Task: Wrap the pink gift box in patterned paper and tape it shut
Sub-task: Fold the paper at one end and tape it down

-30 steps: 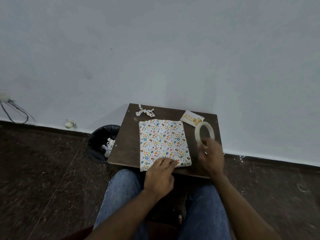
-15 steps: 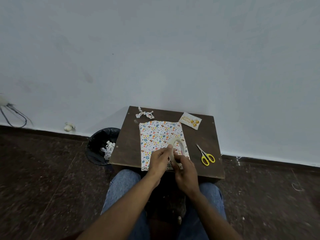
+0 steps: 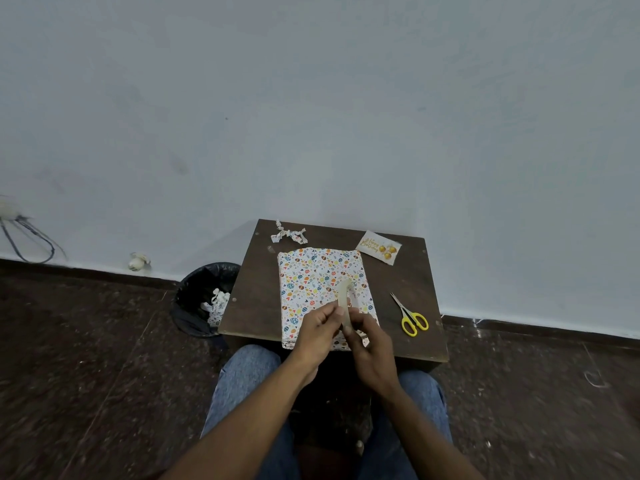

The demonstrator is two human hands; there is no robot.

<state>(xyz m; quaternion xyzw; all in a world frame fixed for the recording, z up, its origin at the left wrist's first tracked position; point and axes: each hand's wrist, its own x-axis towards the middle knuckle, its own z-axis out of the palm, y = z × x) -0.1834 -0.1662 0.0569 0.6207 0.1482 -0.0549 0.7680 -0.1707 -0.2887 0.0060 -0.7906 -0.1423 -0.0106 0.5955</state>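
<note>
box [image 3: 313, 282] under hands, tape roll [image 3: 344, 299] pinched

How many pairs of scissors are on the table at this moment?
1. The yellow-handled scissors lie on the table, right of the wrapped box. The hands may hide something more.

Your two forearms are bare to the lower frame edge, with no sleeves, watch or rings visible on your left hand [image 3: 317, 329] or right hand [image 3: 370, 344]. Your legs wear blue denim jeans [image 3: 242, 382], faded at the knees.
</note>
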